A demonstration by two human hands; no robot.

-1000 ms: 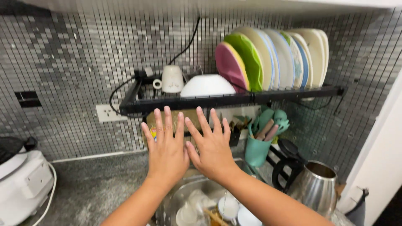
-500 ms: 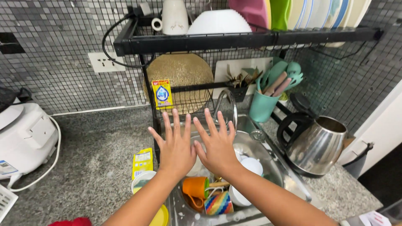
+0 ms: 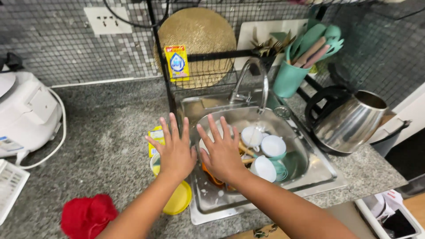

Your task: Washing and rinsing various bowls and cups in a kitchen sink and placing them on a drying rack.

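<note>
My view has tipped down from the rack to the sink (image 3: 310, 177), so my left hand (image 3: 175, 152) and right hand (image 3: 223, 155) now hover flat, fingers spread and grasping nothing, over its near-left rim. The white cups (image 3: 265, 150) lie in the basin at three o'clock of my right hand, the yellow lid (image 3: 179, 201) at six o'clock of my left; nothing is picked up yet.
</note>
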